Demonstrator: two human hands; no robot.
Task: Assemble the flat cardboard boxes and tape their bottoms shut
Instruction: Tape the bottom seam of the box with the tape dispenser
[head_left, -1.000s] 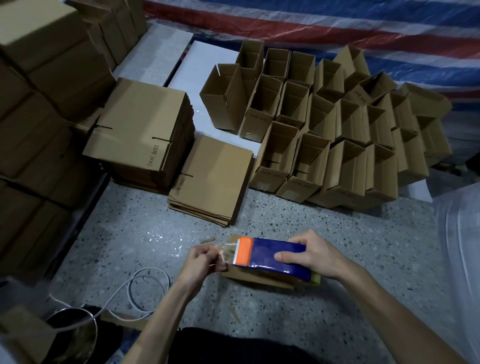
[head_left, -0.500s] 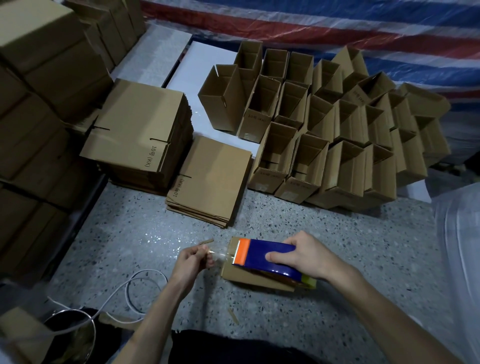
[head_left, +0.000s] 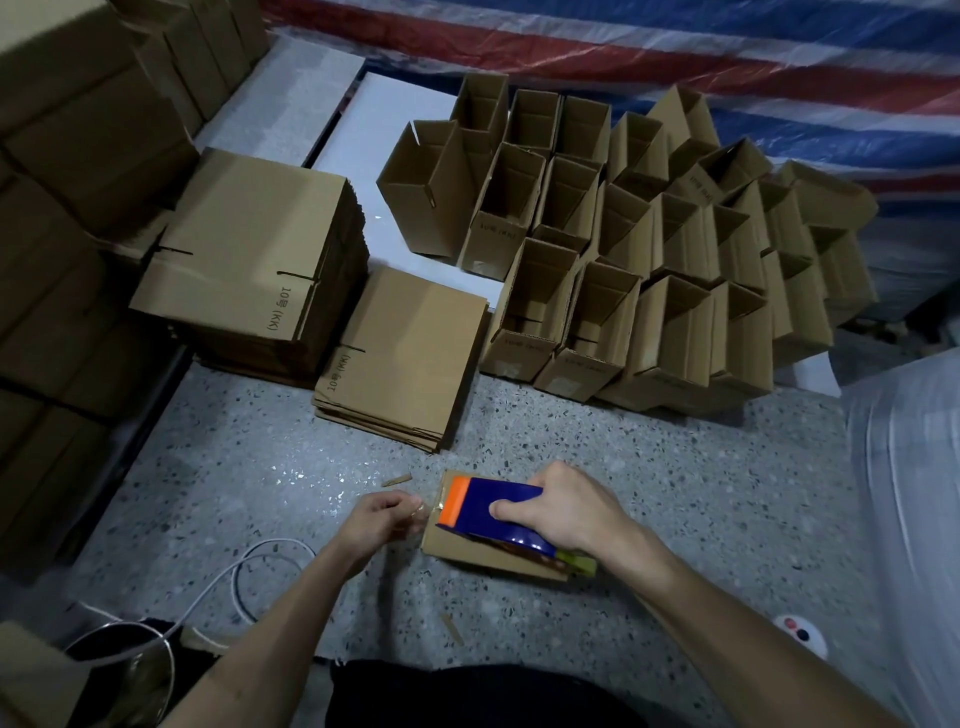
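Observation:
A small cardboard box (head_left: 470, 553) lies on the speckled floor in front of me. My right hand (head_left: 566, 512) grips a blue tape dispenser (head_left: 493, 506) with an orange front, resting on top of the box. Just left of the box, my left hand (head_left: 382, 519) pinches the clear tape end (head_left: 431, 508) coming off the dispenser. A low pile of flat boxes (head_left: 405, 358) lies beyond, with a taller pile of flat boxes (head_left: 249, 260) to its left.
Several assembled open boxes (head_left: 649, 260) stand packed together at the back right. Stacked cartons (head_left: 67, 208) fill the left side. A white cable (head_left: 249, 571) loops by a metal bowl (head_left: 124, 670) at bottom left. White plastic wrap (head_left: 914, 519) is at right.
The dispenser and my right hand have come down onto the box, which now lies on the floor. My left hand still pinches the tape end, now closer to the box's left edge.

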